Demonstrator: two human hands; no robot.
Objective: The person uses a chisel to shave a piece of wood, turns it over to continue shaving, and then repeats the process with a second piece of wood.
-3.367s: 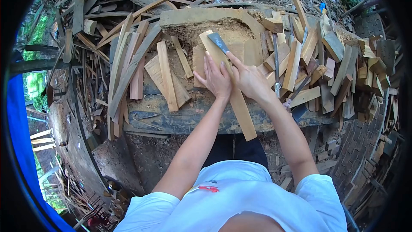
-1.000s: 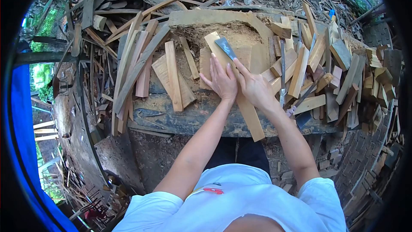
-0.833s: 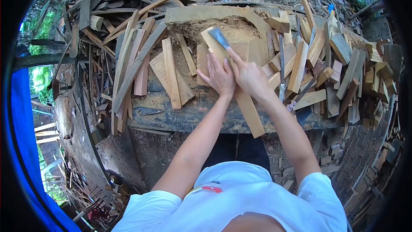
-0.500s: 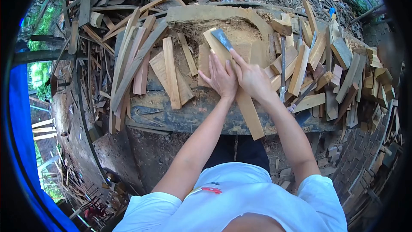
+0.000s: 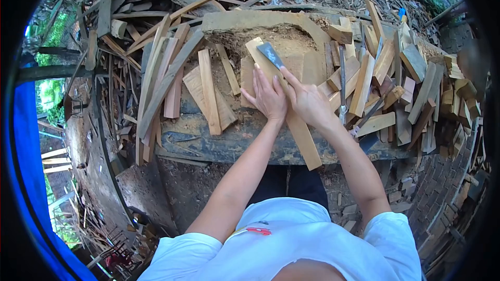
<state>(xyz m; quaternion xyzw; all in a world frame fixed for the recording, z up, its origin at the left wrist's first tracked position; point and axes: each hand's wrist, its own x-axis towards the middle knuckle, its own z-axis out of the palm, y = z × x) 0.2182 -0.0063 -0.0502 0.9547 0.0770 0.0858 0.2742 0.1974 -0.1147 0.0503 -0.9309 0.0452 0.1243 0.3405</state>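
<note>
A long flat wooden strip (image 5: pixel 303 143) lies slanted across the worktable, its far end on a wooden block and its near end over the front edge. My left hand (image 5: pixel 270 99) rests on the strip's left side, fingers stretched and thumb apart. Just to its right, my right hand (image 5: pixel 308 101) is closed round a flat-bladed chisel, index finger stretched along the metal. The chisel's dark, flared blade (image 5: pixel 269 53) lies against the strip's face near the far end. Its handle is hidden under my right hand.
Several wood offcuts (image 5: pixel 209 91) lie left of my hands, beside stacked strips (image 5: pixel 166 80). A crowded pile of blocks (image 5: pixel 383 65) stands on the right, with a thin metal rod (image 5: pixel 342 83) at its near side. A thick curved timber (image 5: pixel 255 18) borders the back.
The view has shifted slightly. Both hands, the chisel and the strip stay in nearly the same places, with the blade slightly lower in the picture.
</note>
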